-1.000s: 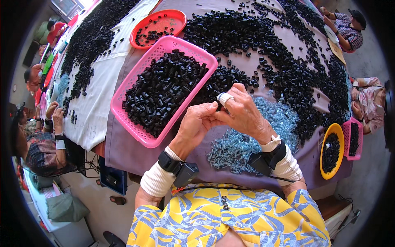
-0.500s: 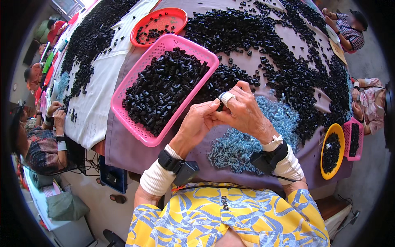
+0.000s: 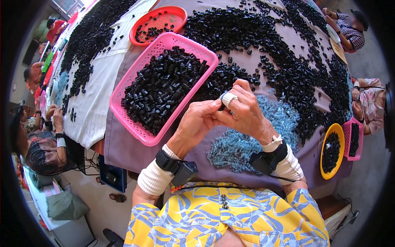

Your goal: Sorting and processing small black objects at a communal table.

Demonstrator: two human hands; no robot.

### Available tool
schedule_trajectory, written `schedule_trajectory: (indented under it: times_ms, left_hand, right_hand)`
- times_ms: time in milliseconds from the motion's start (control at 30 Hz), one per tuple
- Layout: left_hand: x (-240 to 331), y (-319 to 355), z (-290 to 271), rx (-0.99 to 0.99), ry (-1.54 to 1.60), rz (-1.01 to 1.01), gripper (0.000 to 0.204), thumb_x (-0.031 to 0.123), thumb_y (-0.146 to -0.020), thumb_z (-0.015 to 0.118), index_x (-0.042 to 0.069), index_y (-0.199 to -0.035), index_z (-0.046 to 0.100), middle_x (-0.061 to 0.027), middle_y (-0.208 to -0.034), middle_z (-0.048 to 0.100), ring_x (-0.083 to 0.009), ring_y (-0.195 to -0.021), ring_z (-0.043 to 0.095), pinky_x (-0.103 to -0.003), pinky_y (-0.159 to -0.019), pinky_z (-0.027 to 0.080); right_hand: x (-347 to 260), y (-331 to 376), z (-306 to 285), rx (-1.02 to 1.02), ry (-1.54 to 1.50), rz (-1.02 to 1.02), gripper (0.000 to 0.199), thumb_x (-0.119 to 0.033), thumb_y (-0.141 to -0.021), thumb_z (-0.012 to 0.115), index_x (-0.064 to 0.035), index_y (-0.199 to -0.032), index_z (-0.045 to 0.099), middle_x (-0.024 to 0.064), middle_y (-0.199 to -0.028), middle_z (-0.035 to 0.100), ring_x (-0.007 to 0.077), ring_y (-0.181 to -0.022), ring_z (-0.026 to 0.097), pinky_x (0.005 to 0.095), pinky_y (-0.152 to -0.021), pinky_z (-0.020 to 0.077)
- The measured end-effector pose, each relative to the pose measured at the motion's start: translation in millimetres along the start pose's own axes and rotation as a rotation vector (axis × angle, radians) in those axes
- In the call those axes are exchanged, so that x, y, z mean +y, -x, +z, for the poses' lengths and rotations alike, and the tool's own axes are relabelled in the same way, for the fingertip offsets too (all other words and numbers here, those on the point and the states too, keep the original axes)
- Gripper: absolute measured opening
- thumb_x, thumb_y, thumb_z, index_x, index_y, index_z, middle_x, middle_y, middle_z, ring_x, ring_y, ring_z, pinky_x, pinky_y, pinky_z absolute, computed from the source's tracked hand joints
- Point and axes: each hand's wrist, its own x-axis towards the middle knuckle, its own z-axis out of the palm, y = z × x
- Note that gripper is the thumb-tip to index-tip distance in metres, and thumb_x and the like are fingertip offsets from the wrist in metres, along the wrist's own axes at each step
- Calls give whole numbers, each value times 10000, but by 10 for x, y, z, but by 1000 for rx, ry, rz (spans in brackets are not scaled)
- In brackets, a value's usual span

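Both hands meet above the near part of the table, fingers bent and fingertips pressed together. My left hand (image 3: 195, 122) pinches a small black plastic piece (image 3: 222, 106), mostly hidden by the fingers. My right hand (image 3: 245, 110), with white tape around one finger, closes on the same piece from the other side. Left of the hands stands a pink basket (image 3: 119, 114), heaped with black plastic pieces (image 3: 164, 88). Beneath and beside my right hand lies a pile of small clear bluish parts (image 3: 234, 152).
Loose black pieces (image 3: 230, 31) spread widely over the cloth-covered table (image 3: 123, 154). A red tray (image 3: 184, 18) sits beyond the basket. At the right edge are a yellow tray (image 3: 342, 142) and a small pink basket (image 3: 360, 140). Other people (image 3: 47, 150) sit around the table.
Very little differs. My hands stay pressed together at the same place, with a slight shift of the right fingers. A person at the left has moved their hands a little.
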Motion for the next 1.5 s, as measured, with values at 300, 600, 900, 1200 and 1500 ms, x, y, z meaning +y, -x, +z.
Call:
schedule_trajectory:
  times_ms: [300,600,900,1200,1500]
  left_hand:
    - [16,32,-52,-43,-39,24,240,154,-950,477,-27,-1060,589,-110,-1005,641,-187,-899,643,-359,-829,535]
    - [18,56,-59,-10,6,40,325,257,-971,469,-36,-1005,604,-140,-958,653,-212,-883,651,-387,-828,546]
    - [19,68,-107,21,-89,-11,520,449,-982,357,11,-970,638,-131,-935,668,-237,-897,652,-387,-831,530]
    - [-20,63,-76,29,-134,6,256,208,-962,445,6,-1012,594,-125,-985,649,-211,-892,647,-382,-833,533]
    - [364,0,65,295,-480,290,193,137,-871,649,-20,-984,636,-76,-824,662,-118,-673,636,-247,-644,538]
  right_hand:
    - [-33,-37,-40,-82,38,103,190,-152,-628,695,-47,-688,548,75,-652,536,248,-673,543,416,-802,385]
    - [-76,-76,5,72,-58,90,255,-136,-597,759,-44,-726,559,78,-713,563,262,-726,560,410,-789,408]
    - [-1,-87,19,155,-21,23,225,-107,-608,741,-40,-715,554,89,-679,552,270,-669,552,403,-760,432]
    - [-15,-35,13,51,-22,69,209,-88,-601,715,-45,-712,543,88,-686,549,266,-673,554,394,-772,429]
    - [113,197,-105,4,-34,309,366,-186,-677,776,23,-928,610,147,-842,640,324,-853,603,388,-768,471]
